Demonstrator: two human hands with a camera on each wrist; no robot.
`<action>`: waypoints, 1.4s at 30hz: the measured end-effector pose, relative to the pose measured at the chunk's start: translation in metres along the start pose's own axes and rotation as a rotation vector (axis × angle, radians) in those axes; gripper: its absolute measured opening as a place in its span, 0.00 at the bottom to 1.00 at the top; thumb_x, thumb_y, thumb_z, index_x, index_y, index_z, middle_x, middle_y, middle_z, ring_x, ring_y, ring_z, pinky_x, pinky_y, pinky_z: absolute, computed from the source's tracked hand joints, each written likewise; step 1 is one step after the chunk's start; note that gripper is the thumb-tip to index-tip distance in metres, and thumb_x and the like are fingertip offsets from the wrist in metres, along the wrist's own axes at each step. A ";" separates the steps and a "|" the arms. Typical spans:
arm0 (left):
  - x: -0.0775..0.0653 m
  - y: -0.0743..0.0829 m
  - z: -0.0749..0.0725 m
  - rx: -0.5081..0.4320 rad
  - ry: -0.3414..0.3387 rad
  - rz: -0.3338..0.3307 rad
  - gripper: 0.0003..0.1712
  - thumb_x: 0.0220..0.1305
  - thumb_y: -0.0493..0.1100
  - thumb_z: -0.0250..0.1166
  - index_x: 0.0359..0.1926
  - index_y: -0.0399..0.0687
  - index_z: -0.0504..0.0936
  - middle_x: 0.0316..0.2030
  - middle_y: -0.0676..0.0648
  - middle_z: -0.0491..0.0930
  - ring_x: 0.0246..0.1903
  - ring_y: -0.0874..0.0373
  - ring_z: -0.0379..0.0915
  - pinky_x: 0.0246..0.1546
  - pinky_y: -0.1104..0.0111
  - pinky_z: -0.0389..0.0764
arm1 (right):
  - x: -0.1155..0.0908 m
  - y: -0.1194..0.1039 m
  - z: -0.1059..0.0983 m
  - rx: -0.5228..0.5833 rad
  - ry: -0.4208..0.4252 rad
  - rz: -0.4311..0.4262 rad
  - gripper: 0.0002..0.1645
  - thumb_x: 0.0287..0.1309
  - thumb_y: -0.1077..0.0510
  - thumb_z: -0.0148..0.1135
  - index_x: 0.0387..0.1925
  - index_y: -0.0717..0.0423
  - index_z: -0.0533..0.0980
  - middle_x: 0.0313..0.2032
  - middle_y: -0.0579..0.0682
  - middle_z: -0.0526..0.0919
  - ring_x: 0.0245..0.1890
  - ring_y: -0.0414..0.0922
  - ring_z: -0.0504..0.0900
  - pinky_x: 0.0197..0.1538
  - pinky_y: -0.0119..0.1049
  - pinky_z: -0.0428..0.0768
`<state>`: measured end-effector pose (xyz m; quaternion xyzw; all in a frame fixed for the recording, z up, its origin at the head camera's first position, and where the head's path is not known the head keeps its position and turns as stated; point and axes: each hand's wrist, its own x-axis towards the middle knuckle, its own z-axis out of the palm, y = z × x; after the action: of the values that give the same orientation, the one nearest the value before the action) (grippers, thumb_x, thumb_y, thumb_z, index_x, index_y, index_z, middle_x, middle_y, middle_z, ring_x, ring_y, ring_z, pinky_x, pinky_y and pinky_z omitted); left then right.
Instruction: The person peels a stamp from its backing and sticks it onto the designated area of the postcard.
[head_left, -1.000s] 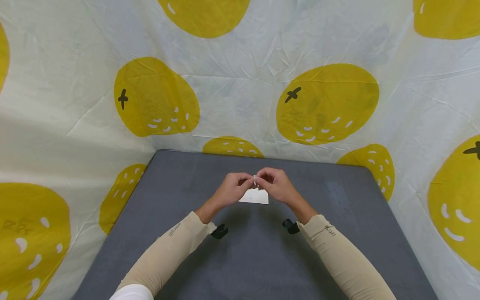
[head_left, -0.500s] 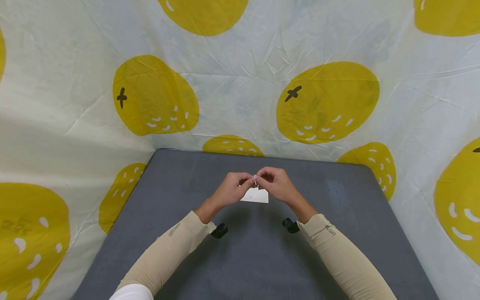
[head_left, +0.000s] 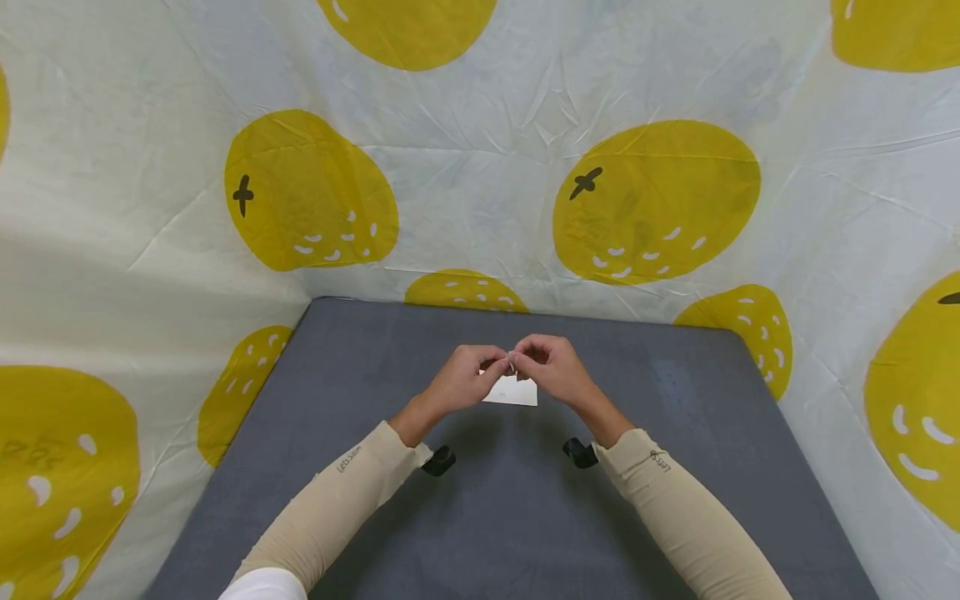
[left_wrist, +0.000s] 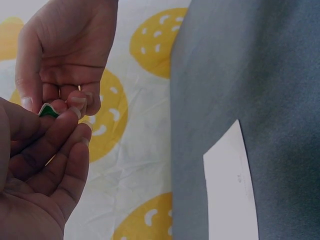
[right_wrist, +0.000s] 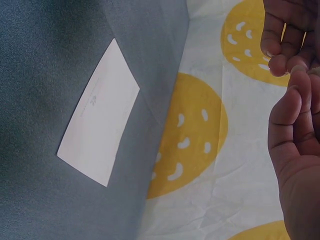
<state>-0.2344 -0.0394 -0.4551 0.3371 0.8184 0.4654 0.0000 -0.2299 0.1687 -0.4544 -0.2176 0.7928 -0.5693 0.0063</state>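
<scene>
Both hands meet above the table, fingertips together. My left hand (head_left: 471, 377) and my right hand (head_left: 553, 371) pinch a small bent piece, green on one face with a white edge (left_wrist: 49, 111), between thumbs and fingers. It looks like a scrap of paper or a sticker; most of it is hidden by the fingers. Under the hands a white slip of paper (head_left: 513, 392) lies on the table, with a small faint mark printed on it. In the right wrist view the whole slip (right_wrist: 100, 112) shows, one end cut at a slant.
The table (head_left: 480, 517) is covered in dark grey. A white cloth with large yellow fruit prints (head_left: 480, 200) hangs at the back and along both sides. A black strap end (head_left: 438, 462) sticks out under the left wrist, another (head_left: 580, 452) under the right.
Less of the small piece's white shows between the fingertips than half a second ago. The hands stay in nearly the same place, and the slip on the table lies as before.
</scene>
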 end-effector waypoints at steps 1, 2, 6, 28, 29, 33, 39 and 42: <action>0.000 0.000 0.000 0.002 0.000 0.001 0.13 0.78 0.40 0.60 0.43 0.40 0.89 0.41 0.43 0.91 0.40 0.54 0.88 0.44 0.73 0.84 | 0.000 0.000 0.000 0.000 0.000 0.003 0.08 0.71 0.63 0.63 0.38 0.65 0.83 0.34 0.64 0.87 0.29 0.45 0.86 0.39 0.34 0.87; 0.000 0.001 0.000 0.002 -0.001 0.003 0.13 0.78 0.40 0.59 0.43 0.40 0.89 0.41 0.43 0.91 0.40 0.54 0.88 0.44 0.72 0.84 | 0.000 0.000 0.000 0.001 0.000 0.005 0.08 0.71 0.63 0.63 0.38 0.65 0.83 0.34 0.64 0.87 0.29 0.46 0.86 0.39 0.34 0.87; 0.000 0.001 0.000 -0.002 -0.003 0.009 0.13 0.78 0.39 0.59 0.44 0.39 0.89 0.41 0.42 0.91 0.41 0.50 0.89 0.45 0.69 0.86 | 0.000 0.000 0.000 0.005 -0.002 0.007 0.08 0.71 0.63 0.63 0.37 0.65 0.83 0.34 0.65 0.87 0.29 0.52 0.86 0.39 0.34 0.87; -0.002 0.001 0.003 -0.060 0.028 -0.060 0.13 0.78 0.40 0.58 0.42 0.42 0.90 0.40 0.44 0.91 0.38 0.54 0.87 0.40 0.72 0.83 | -0.002 -0.002 -0.001 0.012 -0.011 0.019 0.08 0.71 0.63 0.62 0.38 0.66 0.82 0.34 0.65 0.86 0.32 0.61 0.85 0.40 0.35 0.87; -0.003 0.001 0.003 -0.062 0.029 -0.065 0.13 0.78 0.40 0.58 0.43 0.42 0.90 0.41 0.44 0.91 0.38 0.53 0.86 0.39 0.72 0.82 | -0.002 -0.002 0.000 0.011 -0.009 0.020 0.08 0.71 0.63 0.62 0.38 0.65 0.82 0.34 0.65 0.87 0.32 0.61 0.85 0.40 0.35 0.87; -0.003 0.001 0.003 -0.075 0.025 -0.090 0.13 0.78 0.42 0.59 0.44 0.44 0.90 0.41 0.46 0.91 0.34 0.56 0.82 0.37 0.72 0.81 | -0.002 -0.001 0.000 0.017 -0.007 0.009 0.07 0.71 0.64 0.62 0.38 0.66 0.82 0.33 0.63 0.87 0.31 0.60 0.85 0.39 0.33 0.86; -0.004 -0.001 0.002 -0.095 0.022 -0.112 0.13 0.78 0.43 0.59 0.45 0.46 0.90 0.41 0.46 0.91 0.31 0.61 0.78 0.36 0.72 0.79 | -0.002 -0.001 0.000 0.032 -0.011 0.002 0.08 0.71 0.64 0.62 0.38 0.68 0.82 0.33 0.64 0.86 0.29 0.51 0.86 0.39 0.33 0.86; -0.003 -0.001 0.002 -0.092 0.021 -0.122 0.13 0.78 0.43 0.59 0.45 0.46 0.90 0.41 0.46 0.91 0.30 0.61 0.77 0.34 0.72 0.78 | -0.002 -0.001 0.000 0.039 -0.014 0.021 0.08 0.72 0.63 0.62 0.39 0.66 0.83 0.34 0.64 0.87 0.30 0.47 0.86 0.40 0.34 0.86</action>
<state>-0.2315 -0.0398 -0.4582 0.2816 0.8150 0.5053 0.0354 -0.2276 0.1696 -0.4539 -0.2130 0.7838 -0.5829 0.0218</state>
